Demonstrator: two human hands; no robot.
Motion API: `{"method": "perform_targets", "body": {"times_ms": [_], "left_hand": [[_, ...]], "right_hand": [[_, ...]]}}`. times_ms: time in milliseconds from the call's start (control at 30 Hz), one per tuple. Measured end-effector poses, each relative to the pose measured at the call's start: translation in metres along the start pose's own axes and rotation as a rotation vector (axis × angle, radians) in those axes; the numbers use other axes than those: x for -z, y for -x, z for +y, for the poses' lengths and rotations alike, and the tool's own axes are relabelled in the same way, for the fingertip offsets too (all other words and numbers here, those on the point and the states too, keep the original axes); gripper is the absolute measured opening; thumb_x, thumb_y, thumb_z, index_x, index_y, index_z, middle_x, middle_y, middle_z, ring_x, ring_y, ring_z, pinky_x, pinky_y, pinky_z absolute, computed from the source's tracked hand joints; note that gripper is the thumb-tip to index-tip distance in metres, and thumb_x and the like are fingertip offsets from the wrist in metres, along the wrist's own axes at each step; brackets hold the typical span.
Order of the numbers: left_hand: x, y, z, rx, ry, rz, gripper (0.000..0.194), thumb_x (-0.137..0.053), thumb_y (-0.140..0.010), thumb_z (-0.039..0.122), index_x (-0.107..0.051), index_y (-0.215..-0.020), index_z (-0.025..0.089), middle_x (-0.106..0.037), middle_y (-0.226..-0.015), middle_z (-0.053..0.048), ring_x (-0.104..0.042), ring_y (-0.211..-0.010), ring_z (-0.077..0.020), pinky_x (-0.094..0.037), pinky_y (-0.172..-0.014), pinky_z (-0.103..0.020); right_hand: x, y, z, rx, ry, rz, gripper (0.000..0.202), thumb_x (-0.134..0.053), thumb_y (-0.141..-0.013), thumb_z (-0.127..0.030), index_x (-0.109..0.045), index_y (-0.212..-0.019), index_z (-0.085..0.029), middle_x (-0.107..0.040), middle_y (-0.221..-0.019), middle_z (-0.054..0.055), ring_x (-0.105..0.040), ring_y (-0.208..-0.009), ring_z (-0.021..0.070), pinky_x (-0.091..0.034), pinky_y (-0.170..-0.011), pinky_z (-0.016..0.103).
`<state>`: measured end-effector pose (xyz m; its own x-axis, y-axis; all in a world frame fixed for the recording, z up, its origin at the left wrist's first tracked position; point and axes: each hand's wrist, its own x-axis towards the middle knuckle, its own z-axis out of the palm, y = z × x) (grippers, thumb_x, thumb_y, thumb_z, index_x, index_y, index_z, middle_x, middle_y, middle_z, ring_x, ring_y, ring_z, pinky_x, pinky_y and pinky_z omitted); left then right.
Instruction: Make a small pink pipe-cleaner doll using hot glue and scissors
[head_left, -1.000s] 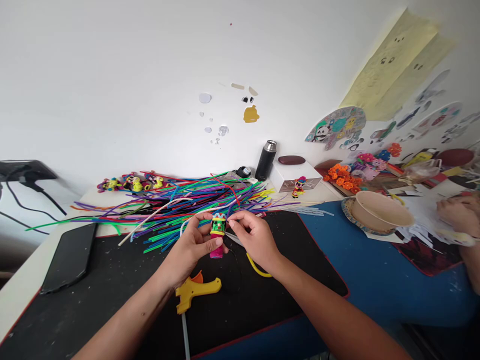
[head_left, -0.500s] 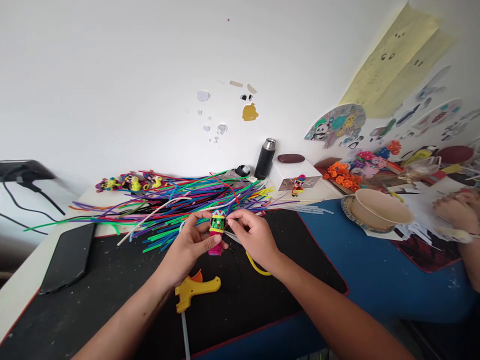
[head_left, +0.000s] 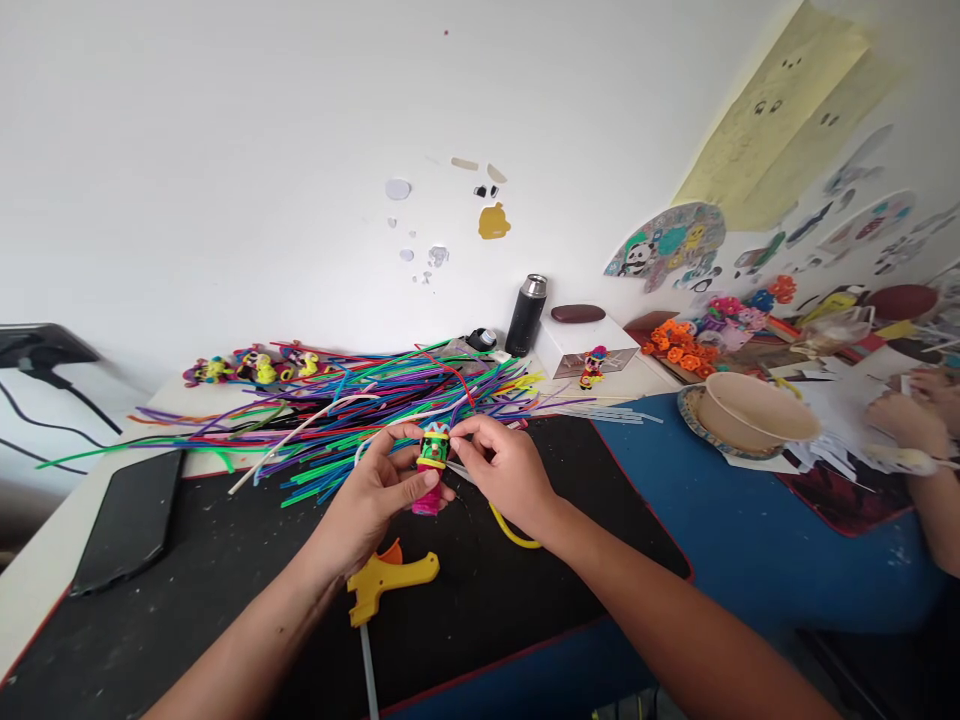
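The left hand is curled around the figure, thumb across its pink lower part and fingers behind, holding it upright above the black mat. The figure has a green face with dark marks, yellow bands and a zigzag blue-and-white top. The right hand is mostly folded, thumb and forefinger brought close together at the right edge of the figure's head; I cannot tell whether they grip it, pinch something tiny, or only touch.

A yellow loop shows just left of the right wrist. Nearer, on the mat, lies a yellow glue gun with an orange trigger, a pale stick running from it toward the near edge. A phone lies at the left, overlapping the mat's edge.

Beyond the hands, a heap of coloured stems spreads over the surface. Three dolls lie at its far left; a black flask and a white box stand at its far right. To the right are a bowl and a co-worker's hands, partly blurred.
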<state>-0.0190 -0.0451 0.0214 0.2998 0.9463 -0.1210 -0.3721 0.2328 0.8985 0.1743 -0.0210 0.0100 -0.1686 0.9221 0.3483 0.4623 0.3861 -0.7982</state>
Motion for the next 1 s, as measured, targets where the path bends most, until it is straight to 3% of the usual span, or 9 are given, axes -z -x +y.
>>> {"method": "perform_targets", "body": {"times_ms": [433,1000], "left_hand": [[0.0032,0.0001,-0.0052,-0.038,-0.070,-0.046,0.053,-0.092,-0.082,0.029,-0.052,-0.116,0.026,-0.074,-0.097,0.002,-0.082,-0.077,-0.0206,-0.064,-0.070,-0.029],[0.0033,0.0001,-0.0042,-0.045,-0.094,-0.058,0.050,-0.089,-0.084,0.028,-0.052,-0.116,0.026,-0.074,-0.098,0.002,-0.081,-0.077,-0.0192,-0.064,-0.072,-0.029]], "right_hand": [[0.0037,0.0018,-0.0024,0.106,0.192,0.022,0.010,-0.064,-0.098,-0.026,-0.073,-0.096,-0.023,-0.056,-0.059,-0.006,-0.046,-0.049,0.0127,-0.031,-0.054,0.026],[0.0030,0.0008,-0.0048,0.096,0.199,0.036,0.010,-0.064,-0.097,-0.024,-0.072,-0.092,-0.022,-0.053,-0.058,-0.006,-0.046,-0.048,0.0126,-0.029,-0.054,0.026]]}}
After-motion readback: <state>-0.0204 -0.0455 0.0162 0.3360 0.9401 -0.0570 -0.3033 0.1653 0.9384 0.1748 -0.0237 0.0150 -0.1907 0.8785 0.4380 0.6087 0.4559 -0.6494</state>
